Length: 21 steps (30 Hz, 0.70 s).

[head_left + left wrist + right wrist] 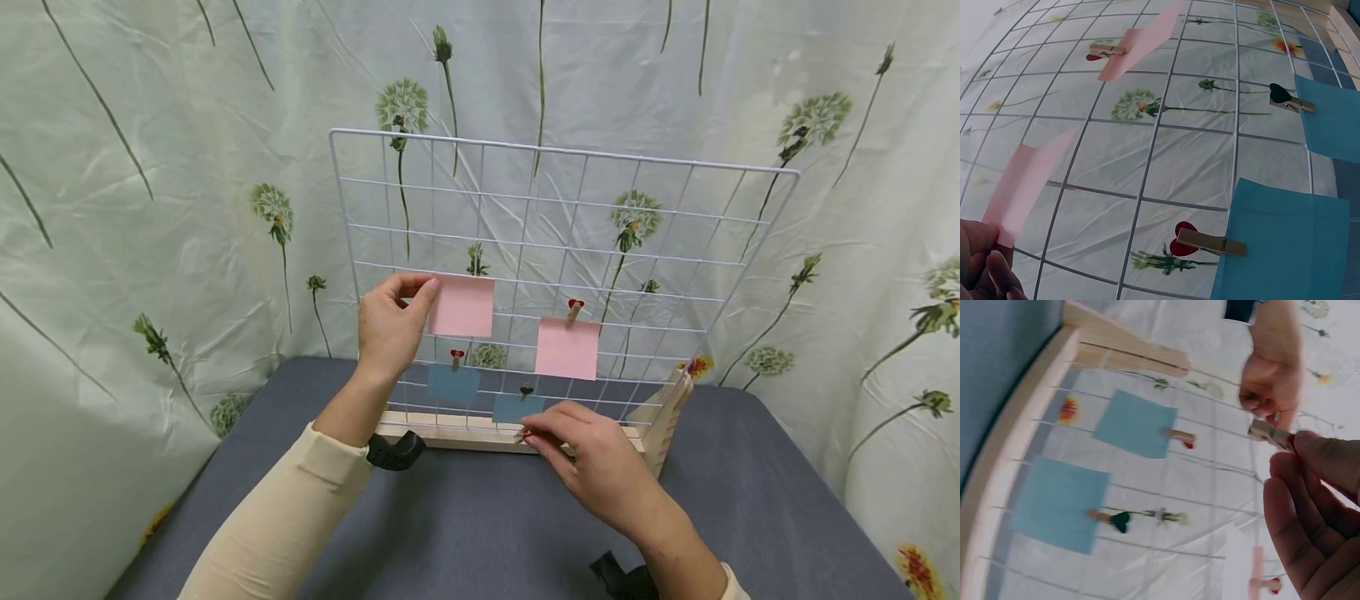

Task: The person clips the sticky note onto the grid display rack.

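My left hand (392, 323) pinches the left edge of a pink paper note (463, 307) between thumb and fingers, holding it up against the white wire grid (551, 200). Low in front of the grid, my right hand (600, 462) pinches a small wooden clothespin (1271, 433) with a red decoration. A second pink note (567, 350) hangs from the grid by a clothespin with a red heart (575, 310). Lower down, two blue notes hang: the left one (453, 384) under a red-heart clothespin (1213, 241), the right one (517, 407) under a dark-heart clothespin (1291, 99).
The grid stands in a wooden base (457, 432) with a wooden side support (666, 421) at the right. A grey-blue cloth (465, 533) covers the table. Behind hangs a pale curtain (187, 125) with dandelion prints. Black bands (396, 451) are on the wrists.
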Each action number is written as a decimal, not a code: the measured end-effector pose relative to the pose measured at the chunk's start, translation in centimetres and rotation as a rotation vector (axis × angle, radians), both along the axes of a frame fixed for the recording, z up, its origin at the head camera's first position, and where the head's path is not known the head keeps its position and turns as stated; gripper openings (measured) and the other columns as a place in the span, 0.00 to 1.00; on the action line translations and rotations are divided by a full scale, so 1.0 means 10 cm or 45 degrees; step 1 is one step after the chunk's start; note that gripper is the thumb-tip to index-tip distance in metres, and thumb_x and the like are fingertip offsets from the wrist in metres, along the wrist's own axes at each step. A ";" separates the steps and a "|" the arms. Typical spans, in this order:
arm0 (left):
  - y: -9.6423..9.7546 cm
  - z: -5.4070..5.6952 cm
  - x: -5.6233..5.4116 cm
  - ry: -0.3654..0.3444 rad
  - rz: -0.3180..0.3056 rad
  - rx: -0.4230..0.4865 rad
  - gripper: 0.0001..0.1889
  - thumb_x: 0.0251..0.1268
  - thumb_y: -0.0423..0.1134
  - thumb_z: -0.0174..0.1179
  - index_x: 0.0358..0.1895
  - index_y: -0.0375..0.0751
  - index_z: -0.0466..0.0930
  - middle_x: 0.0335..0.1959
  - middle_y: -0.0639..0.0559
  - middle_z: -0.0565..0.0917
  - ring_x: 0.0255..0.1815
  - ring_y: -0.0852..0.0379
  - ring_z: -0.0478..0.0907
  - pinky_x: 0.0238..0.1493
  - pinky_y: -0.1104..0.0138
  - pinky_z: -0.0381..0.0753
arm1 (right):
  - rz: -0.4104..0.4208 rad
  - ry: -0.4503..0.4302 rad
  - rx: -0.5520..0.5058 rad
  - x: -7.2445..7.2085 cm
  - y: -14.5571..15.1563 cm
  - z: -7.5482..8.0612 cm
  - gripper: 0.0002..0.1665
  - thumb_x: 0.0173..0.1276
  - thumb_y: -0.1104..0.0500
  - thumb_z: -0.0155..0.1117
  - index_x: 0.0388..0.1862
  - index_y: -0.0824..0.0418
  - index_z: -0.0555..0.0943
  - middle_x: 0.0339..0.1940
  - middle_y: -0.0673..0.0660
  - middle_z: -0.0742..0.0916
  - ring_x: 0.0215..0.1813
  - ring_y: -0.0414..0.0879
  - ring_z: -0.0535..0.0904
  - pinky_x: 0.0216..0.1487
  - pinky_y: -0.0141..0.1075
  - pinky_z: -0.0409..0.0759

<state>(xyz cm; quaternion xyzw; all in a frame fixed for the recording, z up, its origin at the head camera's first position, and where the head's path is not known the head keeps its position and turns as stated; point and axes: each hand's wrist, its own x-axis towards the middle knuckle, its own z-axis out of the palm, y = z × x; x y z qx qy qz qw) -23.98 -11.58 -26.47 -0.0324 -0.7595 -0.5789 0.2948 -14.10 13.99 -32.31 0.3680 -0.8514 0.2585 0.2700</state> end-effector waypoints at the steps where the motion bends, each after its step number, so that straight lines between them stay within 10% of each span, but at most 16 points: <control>1: 0.00 0.00 0.00 -0.002 -0.003 0.008 0.11 0.71 0.44 0.65 0.46 0.40 0.88 0.35 0.44 0.86 0.32 0.57 0.77 0.27 0.71 0.72 | 0.007 0.027 -0.006 -0.01 -0.01 0.05 0.13 0.62 0.65 0.75 0.46 0.56 0.88 0.38 0.46 0.88 0.36 0.33 0.81 0.33 0.23 0.77; 21: 0.00 -0.04 -0.02 -0.012 -0.018 0.076 0.12 0.72 0.44 0.64 0.47 0.38 0.86 0.35 0.44 0.84 0.33 0.56 0.80 0.28 0.72 0.76 | -0.073 0.143 0.019 -0.34 -0.28 0.78 0.10 0.70 0.62 0.69 0.48 0.61 0.88 0.40 0.55 0.88 0.38 0.45 0.83 0.37 0.37 0.83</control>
